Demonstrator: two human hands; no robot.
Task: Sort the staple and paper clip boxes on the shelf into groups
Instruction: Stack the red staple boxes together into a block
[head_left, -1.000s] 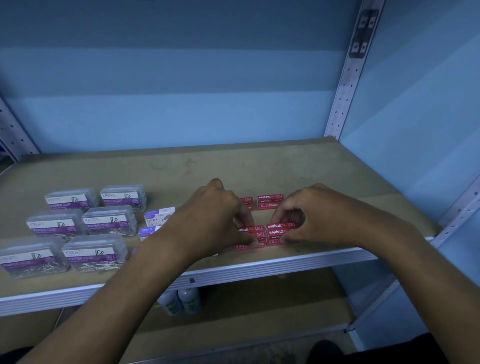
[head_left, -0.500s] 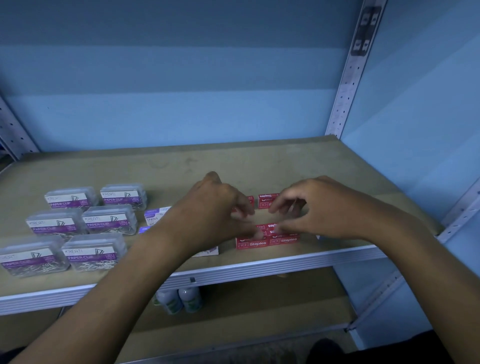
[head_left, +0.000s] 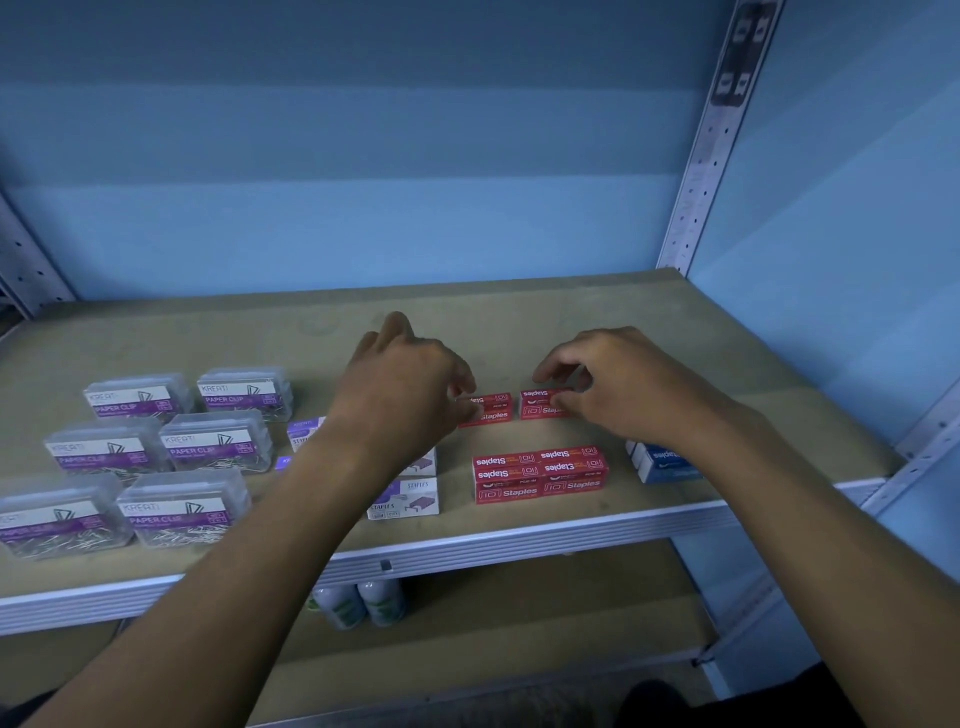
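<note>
Two small red staple boxes lie side by side mid-shelf. My left hand (head_left: 405, 384) pinches the left end of the left red staple box (head_left: 491, 411). My right hand (head_left: 623, 384) pinches the right red staple box (head_left: 537, 402) between thumb and forefinger. In front of them sits a tight block of red staple boxes (head_left: 540, 474), free of both hands. Several clear paper clip boxes (head_left: 215, 441) with purple labels stand in rows at the left. White and purple staple boxes (head_left: 408, 500) lie partly under my left forearm. My right forearm half hides a blue staple box (head_left: 662, 462).
The wooden shelf (head_left: 519, 322) has a metal front rail (head_left: 519, 540) and perforated uprights (head_left: 701, 171) at the right. A blue wall closes the back and right side. Two white bottles (head_left: 358, 603) stand on the lower shelf.
Both hands let go of the front block of red boxes and moved back to the two single red boxes behind it, each taking hold of one.
</note>
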